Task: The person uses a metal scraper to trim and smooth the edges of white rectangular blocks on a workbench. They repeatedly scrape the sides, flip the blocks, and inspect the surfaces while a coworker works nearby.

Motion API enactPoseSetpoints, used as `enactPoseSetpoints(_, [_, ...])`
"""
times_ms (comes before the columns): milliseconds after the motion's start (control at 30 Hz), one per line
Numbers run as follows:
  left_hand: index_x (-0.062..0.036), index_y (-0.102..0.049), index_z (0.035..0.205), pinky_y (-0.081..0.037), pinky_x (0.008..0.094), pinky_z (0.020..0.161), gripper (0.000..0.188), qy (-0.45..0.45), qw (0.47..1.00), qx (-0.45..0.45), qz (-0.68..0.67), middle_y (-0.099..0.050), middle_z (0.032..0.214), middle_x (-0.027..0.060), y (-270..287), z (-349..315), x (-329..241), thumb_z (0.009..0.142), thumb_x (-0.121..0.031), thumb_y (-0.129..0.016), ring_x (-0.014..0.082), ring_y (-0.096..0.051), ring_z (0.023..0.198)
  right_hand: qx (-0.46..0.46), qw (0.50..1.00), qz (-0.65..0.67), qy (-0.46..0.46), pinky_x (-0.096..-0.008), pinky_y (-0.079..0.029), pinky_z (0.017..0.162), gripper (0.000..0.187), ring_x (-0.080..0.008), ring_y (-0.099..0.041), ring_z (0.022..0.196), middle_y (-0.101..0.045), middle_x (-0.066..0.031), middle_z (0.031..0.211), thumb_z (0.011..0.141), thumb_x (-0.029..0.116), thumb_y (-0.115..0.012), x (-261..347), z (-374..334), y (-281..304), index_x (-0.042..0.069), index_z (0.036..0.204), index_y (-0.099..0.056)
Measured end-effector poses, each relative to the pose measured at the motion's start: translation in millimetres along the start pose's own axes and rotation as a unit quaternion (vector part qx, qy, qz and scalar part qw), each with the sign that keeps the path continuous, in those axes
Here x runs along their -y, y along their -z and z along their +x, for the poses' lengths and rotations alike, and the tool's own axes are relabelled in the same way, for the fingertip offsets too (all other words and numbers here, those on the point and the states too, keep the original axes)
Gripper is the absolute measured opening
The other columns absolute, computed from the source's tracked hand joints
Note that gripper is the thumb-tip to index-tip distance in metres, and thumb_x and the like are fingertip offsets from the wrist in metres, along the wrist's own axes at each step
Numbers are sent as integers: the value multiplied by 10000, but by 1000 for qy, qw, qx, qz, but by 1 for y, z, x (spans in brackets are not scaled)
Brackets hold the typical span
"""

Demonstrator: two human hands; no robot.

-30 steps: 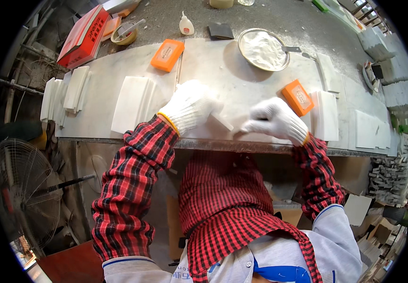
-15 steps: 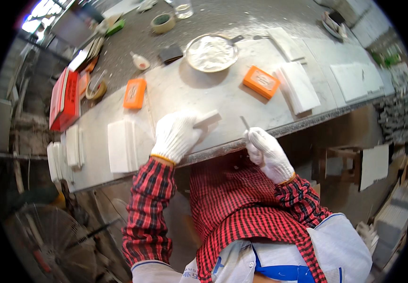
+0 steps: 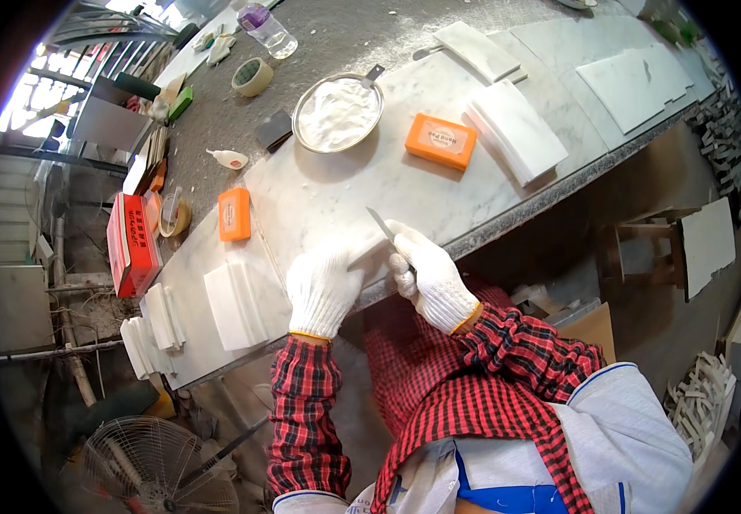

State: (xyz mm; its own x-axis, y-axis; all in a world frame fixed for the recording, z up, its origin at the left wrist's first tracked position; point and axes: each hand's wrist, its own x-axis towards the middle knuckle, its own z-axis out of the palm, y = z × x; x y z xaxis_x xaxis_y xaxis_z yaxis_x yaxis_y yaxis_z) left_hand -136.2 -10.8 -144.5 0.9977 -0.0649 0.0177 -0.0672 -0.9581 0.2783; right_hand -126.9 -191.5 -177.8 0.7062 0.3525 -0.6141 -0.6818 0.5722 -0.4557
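My left hand (image 3: 323, 289), in a white knitted glove, is closed round a small white slab (image 3: 369, 248) at the front edge of the marble worktop. My right hand (image 3: 429, 278), gloved alike, grips a thin metal blade (image 3: 379, 223), its tip pointing up and away from me. The blade lies close against the slab's right end; whether they touch I cannot tell. Left of my left hand stand several white slabs (image 3: 235, 307) side by side. Beyond my hands are an orange block (image 3: 441, 141) with a pale label and a bowl of white powder (image 3: 339, 114).
A second orange block (image 3: 234, 214) and a small white squeeze bottle (image 3: 229, 159) sit at the left. White slabs (image 3: 516, 133) lie at the right. Farther back are a tape roll (image 3: 252, 77) and a plastic bottle (image 3: 267, 31). A fan (image 3: 160, 471) stands at lower left.
My right hand has moved left with the blade, from apart to right beside the slab in my left hand. The whole view has tilted and shifted.
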Motion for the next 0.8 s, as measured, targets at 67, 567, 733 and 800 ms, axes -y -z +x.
enactPoseSetpoints(67, [-74,-719,917,-571,506,743,206,-2,1000,-7,-4,-695,899,164,-1,-3,-4,761,-200,-765,413,-711,843,8,1000,-11,8,-191,-369,505,413,-48,-444,598,-562,37,800,1133,220,-560,-1,-5,-1,79,1521,-565])
enactPoseSetpoints(567, [-117,-752,934,-577,484,740,178,-8,1000,0,-11,-701,896,138,0,3,3,769,-181,-751,390,-715,823,32,998,-40,36,-179,-365,515,405,-34,-433,596,-557,54,802,1136,201,-541,28,-14,-18,38,1505,-570])
enactPoseSetpoints(733, [-136,-759,942,-577,480,755,192,-83,996,20,-6,-696,902,122,3,7,7,752,-155,-744,387,-709,843,70,972,-208,90,-184,-293,493,272,-13,-390,561,-508,89,700,1111,319,-634,79,-7,18,61,1107,-721])
enactPoseSetpoints(800, [-151,-769,954,-578,473,765,207,-137,988,64,17,-699,907,112,4,10,17,749,-144,-741,380,-708,849,49,945,-300,118,-195,-259,484,332,-2,-376,549,-554,79,687,1091,374,-681,96,-15,7,78,947,-728])
